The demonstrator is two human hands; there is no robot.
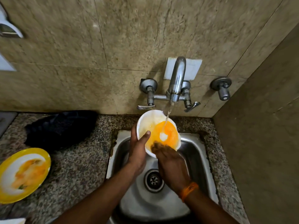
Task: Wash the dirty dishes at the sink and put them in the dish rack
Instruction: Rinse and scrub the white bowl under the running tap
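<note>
Head view, items listed left to right.

Yellow-rimmed plate point(24, 174): near left on the granite counter point(77, 167), smeared with orange food residue; judged unwashed.

Dark cloth point(59, 128): crumpled on the counter, far side, against the wall, just beyond the plate.

Left hand point(137, 152): grips the white bowl point(150, 125) at its left rim, thumb hooked over the edge and inside, fingers hidden behind the bowl.

White bowl: held tilted above the steel sink point(194, 152), under the tap, orange sauce and water pooled in its lower half.

Tap point(176, 81): wall-mounted, running; the stream lands inside the bowl. Lever handles sit on either side, and a separate valve point(222, 88) is further right on the wall.

Right hand point(169, 162): fingers reach over the bowl's near rim onto the soiled inside; motion-blurred, so whether they are straight or curled cannot be told. An orange thread band point(188, 190) circles the wrist.

Progress, as judged: the bowl is mid-rinse and far from clean; the plate waits. No dish rack is in view, so nothing can be counted as put away.
</note>
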